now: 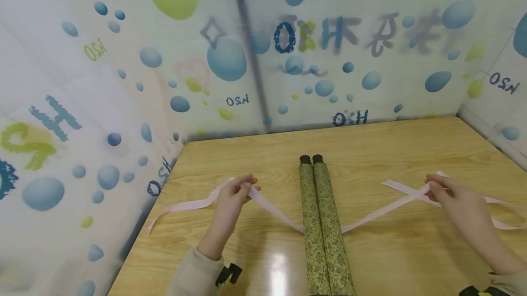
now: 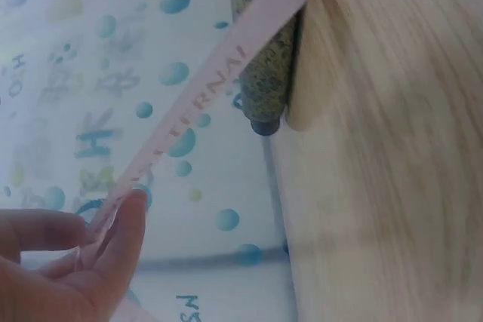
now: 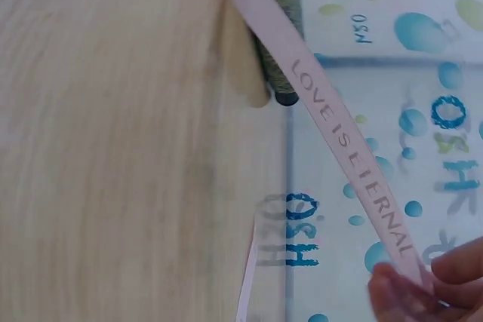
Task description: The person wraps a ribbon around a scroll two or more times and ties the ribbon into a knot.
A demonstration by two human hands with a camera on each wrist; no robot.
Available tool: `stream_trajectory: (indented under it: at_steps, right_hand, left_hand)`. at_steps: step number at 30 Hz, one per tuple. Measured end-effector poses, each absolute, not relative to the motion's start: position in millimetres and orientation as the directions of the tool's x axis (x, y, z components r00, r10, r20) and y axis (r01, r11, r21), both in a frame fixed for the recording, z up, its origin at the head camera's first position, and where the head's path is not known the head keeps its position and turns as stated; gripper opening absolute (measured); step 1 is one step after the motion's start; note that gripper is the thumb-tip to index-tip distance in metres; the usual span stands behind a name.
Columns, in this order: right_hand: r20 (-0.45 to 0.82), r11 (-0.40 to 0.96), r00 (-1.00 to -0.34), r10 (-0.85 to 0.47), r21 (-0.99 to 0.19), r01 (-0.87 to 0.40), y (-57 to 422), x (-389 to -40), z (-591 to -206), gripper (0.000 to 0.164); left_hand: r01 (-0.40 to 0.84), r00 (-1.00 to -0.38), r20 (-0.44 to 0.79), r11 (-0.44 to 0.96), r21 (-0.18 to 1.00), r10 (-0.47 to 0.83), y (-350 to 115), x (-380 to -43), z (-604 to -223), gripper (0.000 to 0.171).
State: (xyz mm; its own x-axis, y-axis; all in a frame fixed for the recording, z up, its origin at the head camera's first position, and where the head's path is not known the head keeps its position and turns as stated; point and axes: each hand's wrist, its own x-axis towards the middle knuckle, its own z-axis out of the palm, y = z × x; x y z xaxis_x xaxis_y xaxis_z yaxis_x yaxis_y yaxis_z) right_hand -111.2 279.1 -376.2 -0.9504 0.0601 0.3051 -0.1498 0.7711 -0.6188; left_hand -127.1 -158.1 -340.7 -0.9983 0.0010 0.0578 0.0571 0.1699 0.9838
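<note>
Two patterned green-gold rolls with black end caps, perhaps scrolls (image 1: 325,223), lie side by side lengthwise on the table. A pale pink ribbon (image 1: 277,212) runs to them from both sides and passes beneath. On the left, my left hand (image 1: 232,200) pinches the ribbon between thumb and fingers, raised above the table, its loose end trailing leftward. My right hand (image 1: 461,209) pinches the other side, also raised, with loose ribbon lying behind and beyond it. Lettering reading "LOVE IS ETERNAL" shows on the ribbon (image 3: 332,126) in the right wrist view.
The wood-grain table (image 1: 247,158) meets a cloth backdrop (image 1: 288,81) printed with bubbles and letters behind it. More of this cloth rises at the left and right sides. Pale ribbon tails (image 1: 397,186) lie on the table at the right.
</note>
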Motion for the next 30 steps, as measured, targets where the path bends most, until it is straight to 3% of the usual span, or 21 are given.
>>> stream_trajectory:
  at_steps: [6, 9, 12, 15, 18, 24, 30]
  right_hand:
    - [0.214, 0.545, -0.965, 0.155, -0.833, -0.097, 280, -120, -363, 0.048]
    - [0.230, 0.408, -0.960, 0.161, -0.901, -0.148, 275, -125, -355, 0.035]
    - [0.306, 0.252, -0.939, 0.157, -0.932, -0.261, 263, -133, -345, 0.021]
    - [0.384, 0.047, -0.911, 0.150, -0.923, -0.382, 248, -141, -333, 0.023]
    - [0.427, -0.058, -0.890, 0.157, -0.896, -0.440, 235, -146, -319, 0.022]
    - [0.495, -0.134, -0.860, 0.121, -0.851, -0.508, 211, -155, -286, 0.021]
    - [0.559, -0.009, -0.829, 0.027, -0.829, -0.559, 186, -157, -261, 0.023]
  left_hand:
    - [0.112, -0.987, 0.136, 0.255, 0.960, -0.080, -146, -136, -335, 0.043]
    - [0.144, -0.981, 0.173, 0.265, 0.953, -0.089, -138, -143, -332, 0.032]
    - [0.192, -0.978, 0.207, 0.262, 0.946, -0.033, -130, -150, -326, 0.022]
    - [0.222, -0.975, 0.213, 0.286, 0.932, 0.063, -123, -156, -316, 0.023]
    - [0.224, -0.968, 0.180, 0.278, 0.934, 0.176, -117, -162, -302, 0.027]
    - [0.226, -0.927, 0.118, 0.281, 0.932, 0.355, -98, -171, -268, 0.031]
    - [0.274, -0.847, 0.042, 0.366, 0.889, 0.530, -74, -177, -247, 0.035]
